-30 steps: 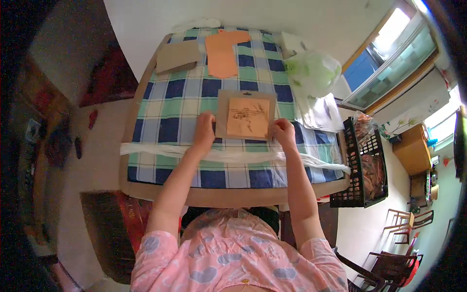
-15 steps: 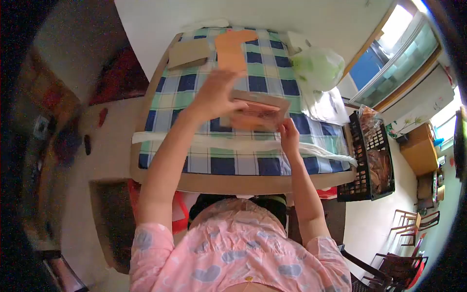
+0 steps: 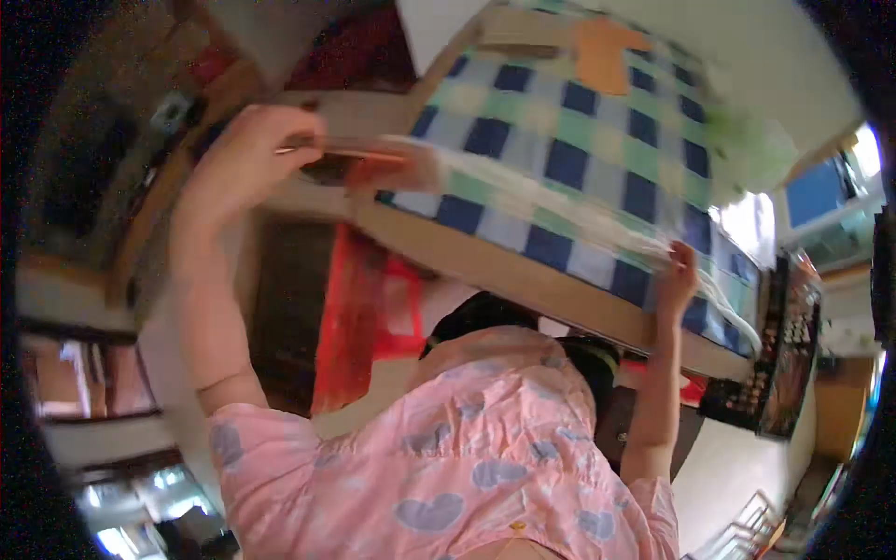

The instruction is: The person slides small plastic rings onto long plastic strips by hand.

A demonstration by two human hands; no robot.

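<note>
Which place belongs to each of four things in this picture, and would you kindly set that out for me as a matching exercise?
Things
1. Flat package
2. Orange shirt-shaped piece
3. White strip
4. Black crate

Places
A. Lying across the near part of the checked cloth
B. Beyond the right edge of the checked cloth
C. Held in the left hand
D. Lying on the far part of the checked cloth

Right pairs
1-C, 2-D, 3-A, 4-B
</note>
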